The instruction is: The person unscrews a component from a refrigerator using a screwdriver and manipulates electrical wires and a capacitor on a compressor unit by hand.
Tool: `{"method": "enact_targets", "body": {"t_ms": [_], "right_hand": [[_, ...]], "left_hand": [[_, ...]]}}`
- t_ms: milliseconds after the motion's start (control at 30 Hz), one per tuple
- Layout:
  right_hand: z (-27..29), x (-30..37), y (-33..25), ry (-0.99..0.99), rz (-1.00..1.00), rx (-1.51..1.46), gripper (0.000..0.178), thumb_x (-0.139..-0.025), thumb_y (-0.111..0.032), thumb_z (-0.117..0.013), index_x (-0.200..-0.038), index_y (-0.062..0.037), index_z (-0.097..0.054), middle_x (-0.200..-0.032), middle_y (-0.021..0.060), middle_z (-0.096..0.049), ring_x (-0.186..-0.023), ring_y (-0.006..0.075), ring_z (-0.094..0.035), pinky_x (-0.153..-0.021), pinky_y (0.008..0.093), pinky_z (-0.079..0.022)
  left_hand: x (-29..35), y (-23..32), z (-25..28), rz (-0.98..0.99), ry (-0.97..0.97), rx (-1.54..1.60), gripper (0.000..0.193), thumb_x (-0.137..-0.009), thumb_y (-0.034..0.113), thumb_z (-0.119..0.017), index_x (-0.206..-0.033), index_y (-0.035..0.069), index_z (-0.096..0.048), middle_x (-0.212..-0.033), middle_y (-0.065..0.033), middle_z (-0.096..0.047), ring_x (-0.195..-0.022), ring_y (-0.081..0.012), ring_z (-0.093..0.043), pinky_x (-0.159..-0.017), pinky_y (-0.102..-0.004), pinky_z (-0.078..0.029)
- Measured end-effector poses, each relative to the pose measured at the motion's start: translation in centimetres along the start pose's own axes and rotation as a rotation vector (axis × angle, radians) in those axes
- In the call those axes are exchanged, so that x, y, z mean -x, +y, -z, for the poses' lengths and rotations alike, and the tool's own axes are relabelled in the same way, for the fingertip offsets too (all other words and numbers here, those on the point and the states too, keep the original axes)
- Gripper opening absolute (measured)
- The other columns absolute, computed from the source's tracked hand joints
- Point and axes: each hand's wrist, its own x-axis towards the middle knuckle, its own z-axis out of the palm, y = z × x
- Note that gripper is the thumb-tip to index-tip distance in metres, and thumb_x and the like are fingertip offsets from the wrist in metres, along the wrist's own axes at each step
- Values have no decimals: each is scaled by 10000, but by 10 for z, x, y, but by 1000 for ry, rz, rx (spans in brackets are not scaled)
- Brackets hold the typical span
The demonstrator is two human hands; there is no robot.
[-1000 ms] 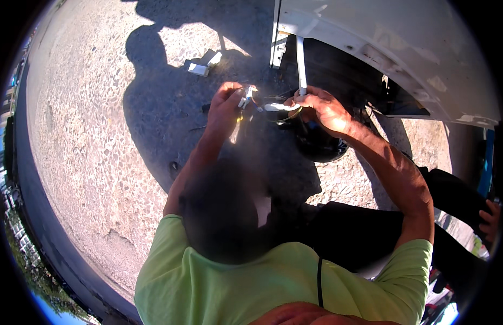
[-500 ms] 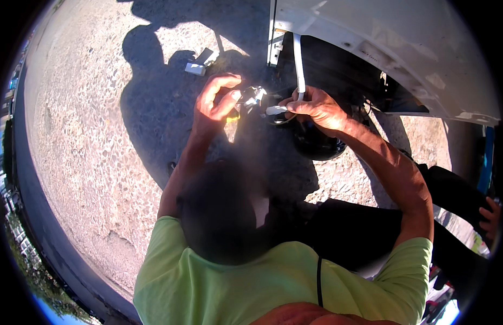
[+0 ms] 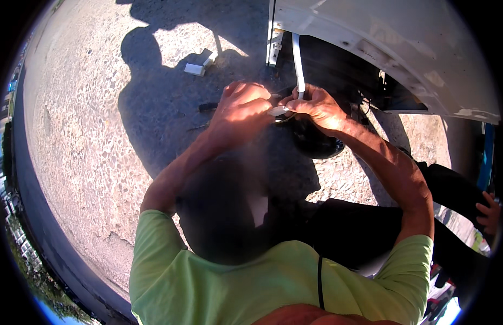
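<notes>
My right hand pinches a small flat white piece between thumb and fingers. A long white strip or wrapped tube runs down from a white panel to the same fingers. My left hand is beside it, back of the hand up, with curled fingers closed at the near end of the white piece. Whatever those fingertips hold is hidden. Beneath and behind my right hand is a glossy black rounded object.
A large white panel stands at the upper right, its underside dark. Two small white boxes lie on the stony ground. A dark handle-like object lies near my left hand. Another person's hand shows at the right edge.
My left hand has swung right and turned over, its fingers closing beside the white piece. It now covers a crinkled shiny thing and something yellow. My right hand keeps its hold.
</notes>
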Motion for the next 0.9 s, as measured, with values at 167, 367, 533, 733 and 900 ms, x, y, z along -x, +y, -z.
{"method": "enact_targets", "body": {"t_ms": [167,367,533,733,900], "right_hand": [[-3,-3,2,-4,-10,3,213,-934,-92,-778,-1010,-48,-584,-1122,160,-739,-968,184,-705,-856,320,-580],[-1,-4,1,-12,-9,62,210,-938,-100,-773,-1003,-59,-577,-1116,160,-742,-945,176,-701,-836,305,-564],[-1,-3,1,-27,-17,41,230,-928,-105,-774,-1023,-65,-568,-1117,157,-739,-934,184,-701,-836,319,-560],[-6,-5,-6,-12,-116,187,235,-958,-161,-714,-1117,-59,-574,-1105,106,-734,-944,164,-702,-816,321,-546],[-18,-8,-10,-22,-247,328,269,-1006,-315,-648,-1101,-65,-680,-1018,45,-728,-894,126,-692,-765,299,-515]], "left_hand": [[4,-11,0,168,-137,196,240,-852,122,-812,-1048,25,-711,-1153,-97,-675,-1058,-316,-665,-885,-411,-527],[-1,-18,12,332,-367,414,260,-887,154,-773,-1099,13,-717,-1108,-111,-681,-987,-275,-674,-823,-387,-543],[0,-14,5,379,-416,331,230,-896,223,-725,-994,15,-732,-986,-135,-686,-968,-297,-683,-847,-436,-538],[7,-5,-4,401,-275,314,180,-863,183,-746,-948,26,-721,-975,-116,-685,-940,-309,-674,-864,-441,-529],[3,3,-4,197,-187,78,125,-790,88,-762,-865,52,-669,-947,-74,-674,-918,-288,-663,-964,-437,-493]]}}
